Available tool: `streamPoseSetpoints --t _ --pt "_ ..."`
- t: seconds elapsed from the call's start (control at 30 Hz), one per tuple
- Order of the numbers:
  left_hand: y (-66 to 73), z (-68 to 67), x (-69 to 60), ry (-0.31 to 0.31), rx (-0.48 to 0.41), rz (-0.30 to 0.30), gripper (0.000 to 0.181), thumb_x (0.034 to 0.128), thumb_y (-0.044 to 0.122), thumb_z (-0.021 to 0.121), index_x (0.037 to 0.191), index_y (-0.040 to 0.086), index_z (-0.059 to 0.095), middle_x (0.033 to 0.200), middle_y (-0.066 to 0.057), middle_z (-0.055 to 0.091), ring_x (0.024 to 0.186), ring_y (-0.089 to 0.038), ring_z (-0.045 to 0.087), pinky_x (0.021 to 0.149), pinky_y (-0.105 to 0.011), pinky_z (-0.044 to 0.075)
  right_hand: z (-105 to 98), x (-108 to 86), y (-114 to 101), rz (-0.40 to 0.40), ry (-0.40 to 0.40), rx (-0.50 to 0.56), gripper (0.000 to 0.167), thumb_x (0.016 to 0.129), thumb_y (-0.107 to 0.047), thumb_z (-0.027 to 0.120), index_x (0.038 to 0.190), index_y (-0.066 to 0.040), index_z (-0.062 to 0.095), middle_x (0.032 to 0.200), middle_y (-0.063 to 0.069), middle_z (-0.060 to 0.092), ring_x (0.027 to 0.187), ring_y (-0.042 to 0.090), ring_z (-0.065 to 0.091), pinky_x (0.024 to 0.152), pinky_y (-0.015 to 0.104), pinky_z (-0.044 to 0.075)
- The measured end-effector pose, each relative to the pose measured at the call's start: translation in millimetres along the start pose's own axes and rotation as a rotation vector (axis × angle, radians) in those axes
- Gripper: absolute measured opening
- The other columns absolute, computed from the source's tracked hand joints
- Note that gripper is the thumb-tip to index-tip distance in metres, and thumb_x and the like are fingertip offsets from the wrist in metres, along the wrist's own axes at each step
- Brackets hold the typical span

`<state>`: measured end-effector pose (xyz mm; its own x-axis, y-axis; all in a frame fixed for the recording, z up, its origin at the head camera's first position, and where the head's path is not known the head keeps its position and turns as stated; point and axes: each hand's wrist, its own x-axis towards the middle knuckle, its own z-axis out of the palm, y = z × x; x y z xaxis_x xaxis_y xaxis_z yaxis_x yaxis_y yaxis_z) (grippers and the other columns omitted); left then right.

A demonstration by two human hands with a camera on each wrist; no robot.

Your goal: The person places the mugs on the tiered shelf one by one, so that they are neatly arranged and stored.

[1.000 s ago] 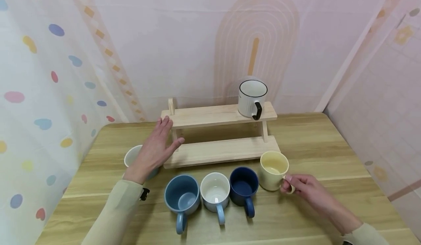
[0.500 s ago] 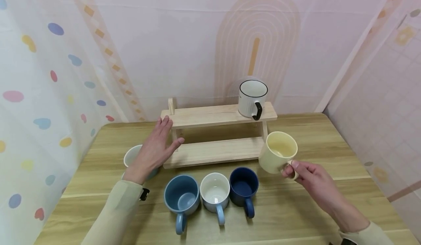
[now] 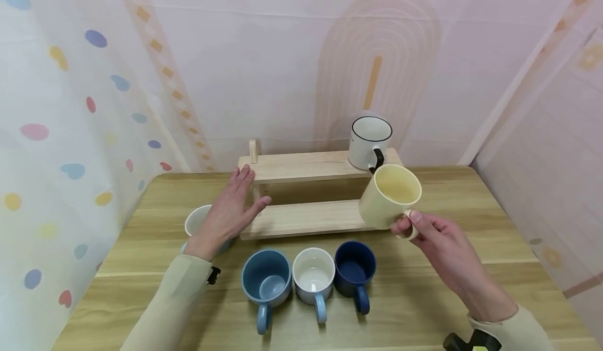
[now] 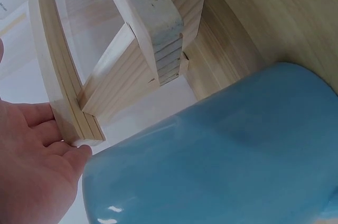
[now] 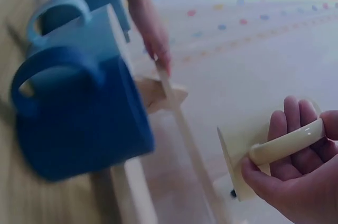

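My right hand [image 3: 449, 254] pinches the handle of a pale yellow mug [image 3: 379, 204] and holds it tilted in the air. The mug is in front of the right part of a two-tier wooden rack [image 3: 301, 167]. Fairly straight fingers of my left hand [image 3: 223, 220] touch the left end of the rack's upper board, also seen in the left wrist view. A white mug with black rim and handle [image 3: 365, 147] stands on the upper board's right end. Partly hidden by my left wrist is a mug with a white inside [image 3: 194, 220], whose outside appears blue in the left wrist view.
In front of the rack stand a blue mug [image 3: 266, 278], a white mug with a light blue handle [image 3: 313, 275] and a navy mug [image 3: 354, 270], side by side, handles toward me. Patterned curtains [image 3: 264, 68] enclose the wooden table [image 3: 155, 225] at the back and sides.
My right hand has lifted the yellow mug off the table and carried it up and toward the rack, tilting it. My left hand has stayed at the rack's left end.
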<state>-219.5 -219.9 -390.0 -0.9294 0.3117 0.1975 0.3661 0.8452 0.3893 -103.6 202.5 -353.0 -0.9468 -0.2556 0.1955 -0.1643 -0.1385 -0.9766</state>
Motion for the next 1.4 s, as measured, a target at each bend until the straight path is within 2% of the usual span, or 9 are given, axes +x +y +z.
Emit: streamPoseSetpoints --t 0.3,0.4,0.57,0.83,1.07,1.4 --pt "4.6 2.5 1.9 0.003 -0.006 -0.003 0.093 0.1027 0.064 0.048 0.162 -0.003 0.023 0.171 -0.019 0.014 0.159 -0.035 0.003 0.125 -0.054 0.016 21.4 25.7 -19.7 -0.003 0.041 0.026 0.033 0.112 -0.023 0.048 0.101 -0.005 0.072 0.103 0.003 0.072 0.105 0.018 0.064 0.095 0.027 0.051" --pt "5.7 3.0 2.4 0.008 -0.003 -0.001 0.093 0.1028 0.064 0.048 0.162 -0.004 0.024 0.171 -0.019 0.015 0.159 -0.035 0.004 0.125 -0.054 0.017 26.1 34.8 -24.2 -0.009 0.047 0.058 0.031 0.112 -0.024 0.05 0.1 -0.005 0.072 0.103 0.004 0.073 0.106 0.018 0.065 0.1 0.028 0.051" --pt "6.5 4.0 3.0 0.013 0.001 0.0 0.093 0.1027 0.064 0.049 0.162 -0.004 0.024 0.171 -0.019 0.015 0.159 -0.035 0.004 0.125 -0.054 0.017 31.6 47.3 -30.3 0.012 0.063 0.051 0.032 0.11 -0.028 0.053 0.102 -0.004 0.072 0.104 0.005 0.072 0.107 0.02 0.064 0.102 0.029 0.05" --pt "7.0 4.9 3.3 0.019 -0.001 0.0 0.092 0.1032 0.064 0.048 0.162 -0.004 0.024 0.171 -0.019 0.015 0.159 -0.035 0.004 0.125 -0.054 0.017 40.2 67.2 -35.0 0.018 0.073 0.056 0.03 0.109 -0.028 0.055 0.1 -0.006 0.072 0.103 0.004 0.071 0.106 0.021 0.065 0.103 0.03 0.05" --pt "8.8 5.9 4.3 0.025 -0.001 0.0 0.091 0.1032 0.063 0.049 0.162 -0.003 0.025 0.171 -0.018 0.016 0.159 -0.034 0.005 0.125 -0.054 0.018 45.1 80.6 -38.5 0.006 0.087 0.035 0.03 0.109 -0.028 0.056 0.101 -0.004 0.072 0.103 0.005 0.07 0.108 0.024 0.067 0.1 0.03 0.052" --pt "11.4 6.0 6.5 0.021 0.007 0.007 0.091 0.1032 0.061 0.05 0.161 -0.004 0.025 0.171 -0.019 0.017 0.159 -0.035 0.006 0.125 -0.053 0.018 54.9 101.5 -39.5 0.045 0.116 0.01 0.029 0.11 -0.026 0.055 0.101 -0.005 0.073 0.107 0.005 0.07 0.109 0.021 0.067 0.1 0.03 0.052"
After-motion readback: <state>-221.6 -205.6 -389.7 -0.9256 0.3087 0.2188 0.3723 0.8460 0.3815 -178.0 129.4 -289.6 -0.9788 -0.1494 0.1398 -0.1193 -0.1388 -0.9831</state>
